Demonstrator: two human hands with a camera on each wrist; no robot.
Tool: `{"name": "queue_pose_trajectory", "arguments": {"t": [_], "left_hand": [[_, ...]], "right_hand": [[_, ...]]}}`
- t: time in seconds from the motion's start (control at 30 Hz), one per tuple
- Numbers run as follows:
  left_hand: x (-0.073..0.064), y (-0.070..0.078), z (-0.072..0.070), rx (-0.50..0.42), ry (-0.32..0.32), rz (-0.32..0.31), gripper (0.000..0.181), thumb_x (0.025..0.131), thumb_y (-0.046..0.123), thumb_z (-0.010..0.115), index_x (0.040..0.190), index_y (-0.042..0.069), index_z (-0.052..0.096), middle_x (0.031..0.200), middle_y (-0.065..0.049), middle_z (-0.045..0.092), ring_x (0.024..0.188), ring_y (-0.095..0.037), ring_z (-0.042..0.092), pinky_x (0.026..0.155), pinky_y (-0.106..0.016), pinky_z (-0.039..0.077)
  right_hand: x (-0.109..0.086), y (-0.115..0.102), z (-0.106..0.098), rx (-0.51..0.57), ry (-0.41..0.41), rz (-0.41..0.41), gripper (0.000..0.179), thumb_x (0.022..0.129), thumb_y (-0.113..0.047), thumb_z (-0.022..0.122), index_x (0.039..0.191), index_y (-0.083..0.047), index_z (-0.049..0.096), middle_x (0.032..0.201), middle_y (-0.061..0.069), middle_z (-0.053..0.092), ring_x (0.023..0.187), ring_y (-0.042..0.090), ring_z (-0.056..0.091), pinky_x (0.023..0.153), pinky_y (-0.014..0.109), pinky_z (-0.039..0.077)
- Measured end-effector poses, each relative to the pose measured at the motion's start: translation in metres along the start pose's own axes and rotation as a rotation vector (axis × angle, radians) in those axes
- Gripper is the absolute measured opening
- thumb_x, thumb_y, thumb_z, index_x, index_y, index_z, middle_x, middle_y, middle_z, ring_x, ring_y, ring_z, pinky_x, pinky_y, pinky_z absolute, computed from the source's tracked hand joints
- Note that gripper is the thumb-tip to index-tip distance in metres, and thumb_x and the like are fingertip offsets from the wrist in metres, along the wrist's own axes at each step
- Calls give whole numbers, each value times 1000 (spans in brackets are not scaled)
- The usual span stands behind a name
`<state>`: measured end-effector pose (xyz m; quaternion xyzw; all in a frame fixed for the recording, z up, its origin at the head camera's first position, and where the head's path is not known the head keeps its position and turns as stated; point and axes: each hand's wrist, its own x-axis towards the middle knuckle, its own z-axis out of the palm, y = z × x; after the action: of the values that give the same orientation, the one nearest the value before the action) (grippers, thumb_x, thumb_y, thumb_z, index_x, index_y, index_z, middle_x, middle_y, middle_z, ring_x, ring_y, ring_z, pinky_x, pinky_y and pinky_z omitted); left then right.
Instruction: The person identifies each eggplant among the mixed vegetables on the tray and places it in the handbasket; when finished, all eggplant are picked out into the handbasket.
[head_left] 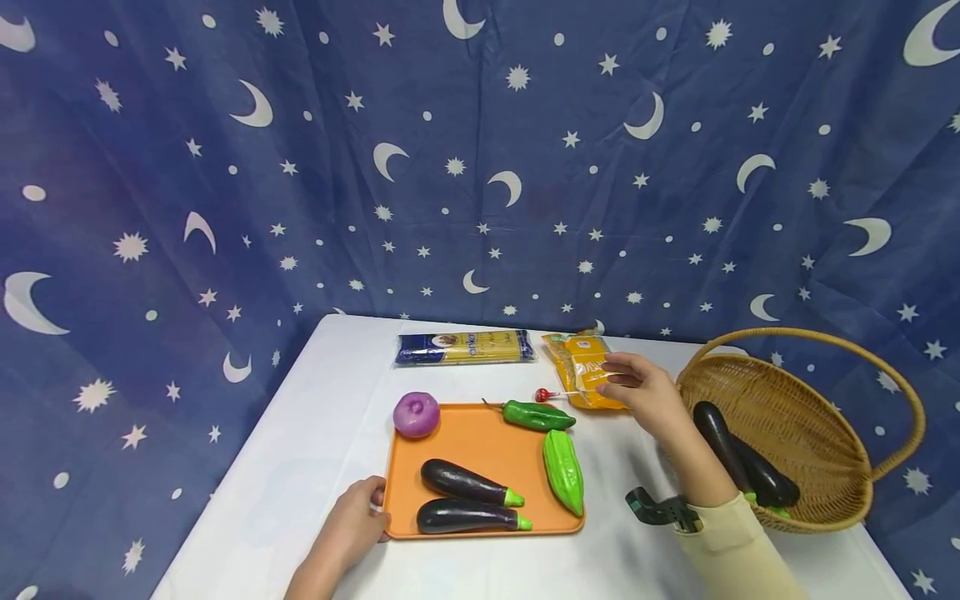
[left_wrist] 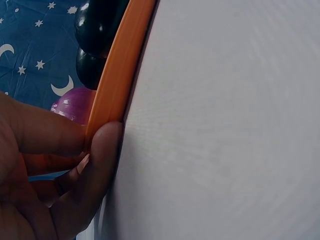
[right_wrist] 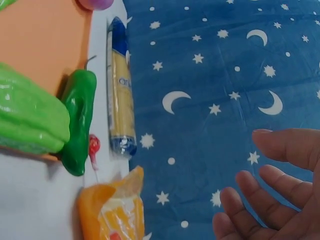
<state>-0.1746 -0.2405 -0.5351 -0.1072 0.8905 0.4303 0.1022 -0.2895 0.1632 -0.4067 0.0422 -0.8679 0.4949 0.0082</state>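
Observation:
My left hand (head_left: 351, 523) pinches the near left corner of an orange tray (head_left: 480, 446), thumb and fingers on its rim in the left wrist view. On the tray lie two eggplants (head_left: 465, 482), a purple onion (head_left: 417, 415) at the far left corner, a green pepper (head_left: 536, 415) at the far edge and a light green ridged gourd (head_left: 562, 472) at the right. Fingers spread and slightly bent, my right hand (head_left: 647, 396) is raised with nothing in it. It overlaps the right edge of an orange-yellow food bag (head_left: 588, 367) in the head view.
A wicker basket (head_left: 787, 417) with a tall handle stands at the right, dark eggplants (head_left: 738, 458) inside. A blue and yellow pasta packet (head_left: 465, 347) lies at the back. A red lollipop (head_left: 543, 395) lies beside the bag. A starry blue curtain (head_left: 480, 208) hangs behind the white table (head_left: 300, 433).

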Motion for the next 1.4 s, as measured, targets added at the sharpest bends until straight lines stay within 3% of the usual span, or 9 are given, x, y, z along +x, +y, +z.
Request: {"name": "queue_pose_trajectory", "arguments": {"t": [0.1, 0.53, 0.93, 1.4], "left_hand": [[0, 0, 0, 6, 0, -8, 55, 83, -7, 69, 135, -13, 50, 99, -11, 53, 71, -15, 60, 52, -23, 57], [0, -1, 0, 4, 7, 25, 55, 83, -8, 70, 134, -14, 50, 97, -10, 51, 70, -14, 59, 52, -23, 56], [-2, -3, -2, -12, 15, 66, 53, 83, -9, 70, 133, -14, 51, 97, -10, 51, 71, -15, 58, 51, -21, 56], [-3, -2, -2, -10, 11, 62, 53, 84, -8, 69, 133, -13, 51, 97, -10, 51, 71, -14, 58, 52, -22, 56]], "right_hand": [[1, -2, 5, -5, -5, -6, 59, 88, -10, 76, 142, -2, 52, 134, 19, 60, 117, 33, 59, 92, 31, 57], [7, -5, 31, -2, -49, 36, 61, 87, -11, 78, 142, -3, 53, 135, 20, 59, 123, 37, 56, 104, 49, 51], [7, -8, 58, -5, -92, 12, 54, 87, -8, 77, 137, -4, 57, 130, 18, 62, 120, 36, 59, 99, 47, 54], [6, -6, 83, 9, -124, 10, 51, 84, -7, 79, 132, -5, 61, 122, 13, 66, 113, 32, 62, 91, 41, 59]]}}
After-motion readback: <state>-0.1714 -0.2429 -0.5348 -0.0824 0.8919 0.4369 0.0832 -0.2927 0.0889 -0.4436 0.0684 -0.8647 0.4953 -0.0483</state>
